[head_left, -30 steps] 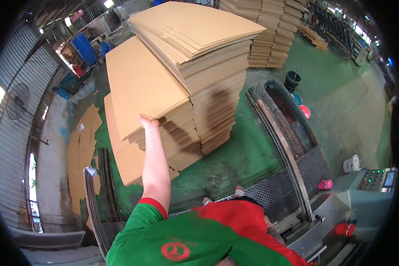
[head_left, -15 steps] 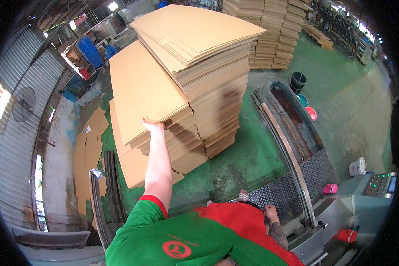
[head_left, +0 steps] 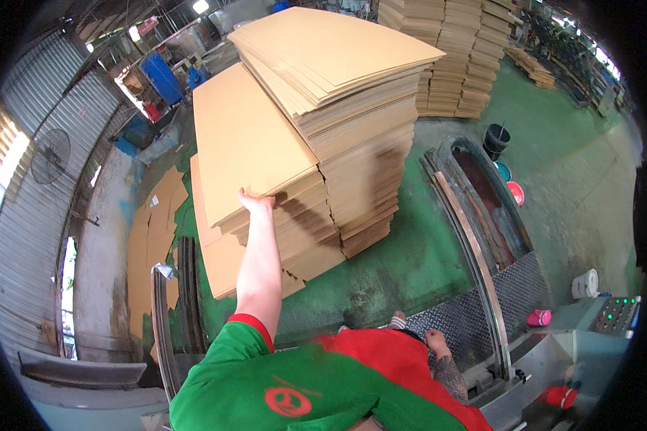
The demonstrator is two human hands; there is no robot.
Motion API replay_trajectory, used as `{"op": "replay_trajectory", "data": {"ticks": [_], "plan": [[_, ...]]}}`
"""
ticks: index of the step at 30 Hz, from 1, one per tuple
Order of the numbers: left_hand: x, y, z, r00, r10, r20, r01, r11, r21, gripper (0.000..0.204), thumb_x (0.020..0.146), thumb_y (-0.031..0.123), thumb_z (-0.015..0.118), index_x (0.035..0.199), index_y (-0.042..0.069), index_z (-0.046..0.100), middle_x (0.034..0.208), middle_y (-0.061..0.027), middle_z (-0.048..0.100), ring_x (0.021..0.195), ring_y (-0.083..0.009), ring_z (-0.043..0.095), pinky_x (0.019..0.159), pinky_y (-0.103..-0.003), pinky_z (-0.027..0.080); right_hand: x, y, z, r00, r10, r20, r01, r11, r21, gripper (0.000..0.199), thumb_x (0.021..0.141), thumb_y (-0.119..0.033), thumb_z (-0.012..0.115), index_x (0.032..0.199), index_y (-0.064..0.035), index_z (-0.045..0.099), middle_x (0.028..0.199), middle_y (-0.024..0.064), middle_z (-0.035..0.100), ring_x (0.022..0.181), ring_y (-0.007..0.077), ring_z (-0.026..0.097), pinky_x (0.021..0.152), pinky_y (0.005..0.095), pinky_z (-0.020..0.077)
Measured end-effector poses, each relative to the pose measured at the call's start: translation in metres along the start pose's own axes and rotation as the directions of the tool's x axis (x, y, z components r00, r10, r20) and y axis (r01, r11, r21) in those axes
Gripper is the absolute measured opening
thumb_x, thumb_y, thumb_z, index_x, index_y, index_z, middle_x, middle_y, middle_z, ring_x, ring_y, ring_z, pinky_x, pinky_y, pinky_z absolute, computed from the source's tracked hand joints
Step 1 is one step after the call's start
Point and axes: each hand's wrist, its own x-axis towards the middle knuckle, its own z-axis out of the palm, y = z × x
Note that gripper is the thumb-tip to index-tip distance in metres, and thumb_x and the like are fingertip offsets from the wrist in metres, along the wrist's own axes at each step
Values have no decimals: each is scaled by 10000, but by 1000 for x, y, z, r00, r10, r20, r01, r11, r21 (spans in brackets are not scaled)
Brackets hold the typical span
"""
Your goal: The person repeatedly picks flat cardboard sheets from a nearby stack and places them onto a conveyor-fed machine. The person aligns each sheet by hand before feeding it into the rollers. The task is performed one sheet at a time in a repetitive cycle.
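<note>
My left hand [head_left: 257, 202] reaches forward to the near corner of a tall stack of tan cardboard sheets [head_left: 244, 136]. Its thumb lies on the top sheet, and the fingers curl under the edge, partly hidden. Right behind and beside it rises a higher stack of the same cardboard [head_left: 338, 50], with uneven, layered sides. My right hand [head_left: 435, 340] hangs low near my body, above a diamond-plate step, its fingers curled in with nothing visible in them.
A metal rail [head_left: 474, 266] runs beside a long trough [head_left: 485, 187] on the right. A control panel with green lights [head_left: 618, 316] and a pink container [head_left: 539, 317] stand at lower right. Flat cardboard [head_left: 151, 251] lies on the floor at left. More stacked cardboard [head_left: 453, 57] stands behind.
The whole view has shifted, so the stacks and floor items sit slightly farther right. My left hand keeps its place at the cardboard's corner; my right hand stays low.
</note>
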Motion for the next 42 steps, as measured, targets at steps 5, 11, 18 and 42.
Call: {"op": "replay_trajectory", "data": {"ticks": [5,11,18,42], "plan": [[-10,4,15,967,52,-250,-26,994,108,828,893,715,539,1530,186,523,1597,-85,514,1476,-303,452,1199,-547,338,-13,-11,0,999,37,21,-38,997,73,305,967,-294,626,1078,-55,780,913,132,796,872,279,769,841,399,588],[-24,8,23,937,-4,-350,39,995,94,679,873,626,645,1442,262,570,1560,-38,520,1413,-211,484,1098,-469,424,-42,-85,-19,960,-189,209,262,872,-414,409,945,-347,669,1223,-56,737,1217,242,736,1190,406,691,1000,505,556],[-11,6,-8,943,-15,-332,26,999,30,485,911,481,659,1341,274,572,1468,-14,545,1316,-181,515,1049,-420,430,-9,-348,-25,511,-831,221,796,361,-487,544,908,-223,703,1399,-42,554,1475,178,538,1367,411,503,1080,562,483],[2,-14,-24,968,14,-251,47,970,238,793,903,585,808,1521,171,534,1546,-44,527,1378,-250,468,1161,-445,359,51,-705,24,728,-661,181,672,636,-380,720,916,-307,719,1518,-28,439,1606,210,438,1492,421,428,1197,618,379]]}}
